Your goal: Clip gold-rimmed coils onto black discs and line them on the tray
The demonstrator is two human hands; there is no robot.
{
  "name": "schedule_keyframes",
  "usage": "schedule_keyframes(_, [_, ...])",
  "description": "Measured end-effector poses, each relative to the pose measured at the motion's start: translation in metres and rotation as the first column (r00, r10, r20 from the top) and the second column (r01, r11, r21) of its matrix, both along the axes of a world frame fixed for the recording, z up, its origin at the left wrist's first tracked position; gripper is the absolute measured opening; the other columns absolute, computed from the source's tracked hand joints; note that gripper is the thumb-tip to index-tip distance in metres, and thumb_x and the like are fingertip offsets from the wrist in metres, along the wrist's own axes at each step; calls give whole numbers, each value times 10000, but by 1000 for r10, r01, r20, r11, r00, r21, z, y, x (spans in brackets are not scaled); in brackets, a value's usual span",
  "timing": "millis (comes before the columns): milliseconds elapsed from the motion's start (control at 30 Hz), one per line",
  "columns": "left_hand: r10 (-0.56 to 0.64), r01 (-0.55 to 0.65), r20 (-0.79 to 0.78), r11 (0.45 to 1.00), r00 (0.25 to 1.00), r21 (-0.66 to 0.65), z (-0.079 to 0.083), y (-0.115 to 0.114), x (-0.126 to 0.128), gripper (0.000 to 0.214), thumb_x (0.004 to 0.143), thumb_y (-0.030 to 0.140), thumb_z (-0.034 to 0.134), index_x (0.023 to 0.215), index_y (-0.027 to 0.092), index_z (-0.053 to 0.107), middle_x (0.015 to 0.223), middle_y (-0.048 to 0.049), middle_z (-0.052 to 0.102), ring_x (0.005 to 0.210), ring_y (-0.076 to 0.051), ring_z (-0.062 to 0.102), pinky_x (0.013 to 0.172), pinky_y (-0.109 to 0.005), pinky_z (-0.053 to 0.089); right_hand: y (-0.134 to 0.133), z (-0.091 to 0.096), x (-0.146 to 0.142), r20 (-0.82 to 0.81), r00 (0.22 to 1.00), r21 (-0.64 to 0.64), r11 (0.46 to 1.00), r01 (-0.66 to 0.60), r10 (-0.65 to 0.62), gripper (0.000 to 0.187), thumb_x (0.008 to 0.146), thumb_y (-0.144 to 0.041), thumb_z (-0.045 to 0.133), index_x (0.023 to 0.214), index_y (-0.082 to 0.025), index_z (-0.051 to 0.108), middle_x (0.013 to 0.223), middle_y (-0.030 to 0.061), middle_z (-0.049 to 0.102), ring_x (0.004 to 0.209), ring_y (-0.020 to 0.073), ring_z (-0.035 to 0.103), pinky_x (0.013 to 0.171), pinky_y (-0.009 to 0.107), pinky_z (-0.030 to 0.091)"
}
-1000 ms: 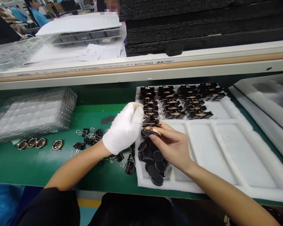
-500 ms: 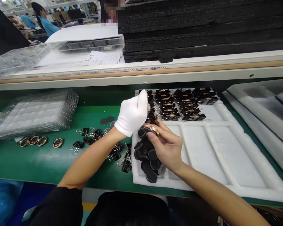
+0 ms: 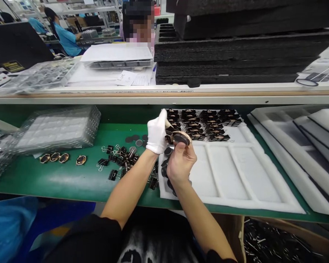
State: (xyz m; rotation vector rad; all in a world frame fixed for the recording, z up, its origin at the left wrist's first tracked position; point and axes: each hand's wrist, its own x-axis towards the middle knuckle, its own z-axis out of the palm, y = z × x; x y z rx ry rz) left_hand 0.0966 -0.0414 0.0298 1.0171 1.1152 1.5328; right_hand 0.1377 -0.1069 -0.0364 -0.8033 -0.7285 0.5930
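My left hand (image 3: pixel 157 134), in a white glove, is closed on a black binder clip (image 3: pixel 169 132), partly hidden by the fingers. Bare, my right hand (image 3: pixel 181 161) grips a round gold-rimmed piece with a black disc face (image 3: pixel 181 138), thumb at its lower edge. Clip and piece meet or overlap; I cannot tell whether the clip bites on the rim. Below them, black discs (image 3: pixel 164 170) lie in a white foam tray (image 3: pixel 230 171), partly covered by my right hand. Behind, rows of clipped gold-rimmed pieces (image 3: pixel 192 126) stand on white foam.
Loose binder clips (image 3: pixel 123 157) and grey discs (image 3: pixel 139 143) lie left of my hands on the green table (image 3: pixel 71 182). Several gold-rimmed round pieces (image 3: pixel 81 159) sit farther left, before stacked clear plastic trays (image 3: pixel 57 128). More foam trays (image 3: pixel 296 146) lean at right; a shelf edge (image 3: pixel 112 99) crosses behind.
My right hand has turned, wrist lower and more upright, so the round piece's dark face now shows. Both hands stay close together. The camera view has shifted.
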Motion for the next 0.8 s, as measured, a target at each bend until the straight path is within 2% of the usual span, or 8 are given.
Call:
schedule_keyframes(133, [5,0,77,998,997,-58,-2,-3,1,560,988,374,577,473,195,448,476,43,429,483,-75,396,524,-262,376,-1,-6,-4,110,990,-36,995,97,-93,369,941,-552,656,1054,-218,764,1116,98,703,1118,250,680,1027,441,538])
schedule_keyframes(233, [34,-29,67,997,997,-75,-2,-5,4,536,991,391,553,504,198,443,509,42,439,507,-75,405,545,-251,411,-1,-9,-11,53,991,-58,990,128,-125,393,929,-539,678,1112,-201,756,1174,118,718,1181,269,674,1087,464,508])
schedule_keyframes(333, [31,-28,37,996,999,-81,-5,-6,8,508,997,360,514,525,205,412,527,41,433,516,-77,401,547,-246,413,0,-10,-20,-40,992,-85,989,117,-120,511,934,-589,643,1263,-203,713,1242,131,719,1201,285,681,1107,492,500])
schedule_keyframes(433, [10,-11,-19,998,1000,-55,-11,-6,5,508,996,347,510,521,211,392,534,36,439,534,-88,421,569,-258,419,-2,-9,-23,-26,993,-142,984,107,-112,625,949,-638,584,1399,-208,639,1294,140,707,1214,293,682,1097,501,514])
schedule_keyframes(567, [17,-18,-101,1000,995,-12,-20,-3,-4,527,997,357,529,506,217,401,535,27,457,552,-106,463,614,-288,434,-10,-10,-22,30,996,-187,978,93,-88,599,955,-612,594,1402,-216,643,1302,131,709,1224,286,678,1083,491,527])
schedule_keyframes(667, [28,-25,-118,999,993,21,-23,-3,-8,542,1002,353,534,493,219,405,512,28,433,532,-109,452,599,-294,425,-13,-10,-26,3,994,-185,976,112,-113,561,963,-578,598,1385,-211,655,1315,128,705,1255,283,663,1096,482,520])
schedule_keyframes(800, [58,-62,-99,997,993,-37,-27,-12,-6,537,1015,384,527,512,216,439,512,26,440,509,-108,455,556,-289,430,-13,-10,-35,-15,992,-208,971,122,-127,548,990,-559,555,1421,-226,614,1358,122,683,1288,290,646,1105,491,514])
